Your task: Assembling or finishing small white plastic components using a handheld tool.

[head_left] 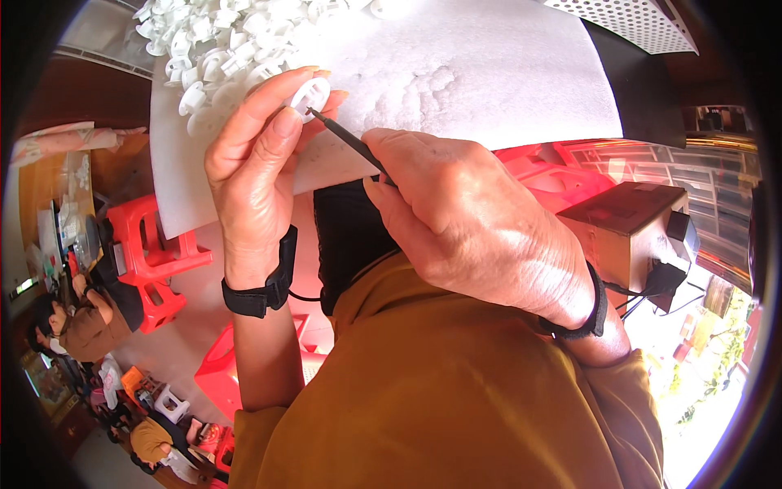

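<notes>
Right hand [481, 236], nearest, pinches a thin dark pick [350, 143] whose long axis runs up-left, tip touching a white plastic ring [309, 95] gripped in left hand [257, 155] fingertips above the white counter [489, 73].

Brown cardboard box [623, 232] at right, dark top, beside red plastic stools, no labels legible

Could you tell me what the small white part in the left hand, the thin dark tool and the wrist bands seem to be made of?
The small white part looks like moulded plastic: matte, uniform white, with a clean cut-out. The thin dark tool seems to be metal, slender, stiff and pointed, though dark plastic is possible. The wrist bands look like black fabric or soft foam strapping, dull and slightly thick at the edges.
</notes>
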Action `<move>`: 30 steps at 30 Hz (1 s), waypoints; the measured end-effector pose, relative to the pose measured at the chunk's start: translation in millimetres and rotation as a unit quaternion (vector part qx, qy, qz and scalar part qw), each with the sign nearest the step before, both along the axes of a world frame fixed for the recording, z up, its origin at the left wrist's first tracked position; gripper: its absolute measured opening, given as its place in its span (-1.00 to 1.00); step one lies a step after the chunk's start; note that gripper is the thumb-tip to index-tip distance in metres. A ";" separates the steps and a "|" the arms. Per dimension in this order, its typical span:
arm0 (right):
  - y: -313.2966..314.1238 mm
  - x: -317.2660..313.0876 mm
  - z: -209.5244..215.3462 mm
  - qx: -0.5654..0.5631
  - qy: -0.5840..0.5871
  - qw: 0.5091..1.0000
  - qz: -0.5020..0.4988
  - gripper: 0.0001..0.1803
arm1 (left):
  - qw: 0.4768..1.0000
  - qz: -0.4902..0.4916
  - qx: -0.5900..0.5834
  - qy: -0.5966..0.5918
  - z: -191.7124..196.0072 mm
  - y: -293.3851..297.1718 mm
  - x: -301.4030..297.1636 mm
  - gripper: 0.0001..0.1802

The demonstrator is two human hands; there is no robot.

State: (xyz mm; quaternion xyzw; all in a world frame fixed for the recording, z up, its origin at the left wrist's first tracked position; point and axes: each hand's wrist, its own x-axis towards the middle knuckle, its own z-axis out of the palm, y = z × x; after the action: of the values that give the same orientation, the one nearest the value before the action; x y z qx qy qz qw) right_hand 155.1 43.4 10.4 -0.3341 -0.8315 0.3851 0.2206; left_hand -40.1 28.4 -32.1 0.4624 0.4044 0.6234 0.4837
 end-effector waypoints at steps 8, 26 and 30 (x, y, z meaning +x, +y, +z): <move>2.2 -1.3 -4.7 -0.004 0.021 1.000 -0.005 -0.86 | 1.000 -0.010 0.022 -0.007 -5.4 2.6 0.1 -0.71; 14.5 14.9 17.1 -0.018 -0.033 0.999 0.023 -0.84 | 0.998 0.061 -0.025 -0.011 6.7 -2.9 6.9 -0.69; 20.7 13.3 36.4 -0.077 0.010 0.996 -0.051 -0.79 | 0.995 0.041 0.000 0.087 23.1 -13.1 18.0 -0.58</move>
State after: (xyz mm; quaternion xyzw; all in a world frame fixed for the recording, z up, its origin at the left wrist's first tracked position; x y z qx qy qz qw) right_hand 168.4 64.1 46.8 -0.3877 -0.7792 0.4395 0.2222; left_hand -22.1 15.4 -9.1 0.4982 0.4637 0.5997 0.4209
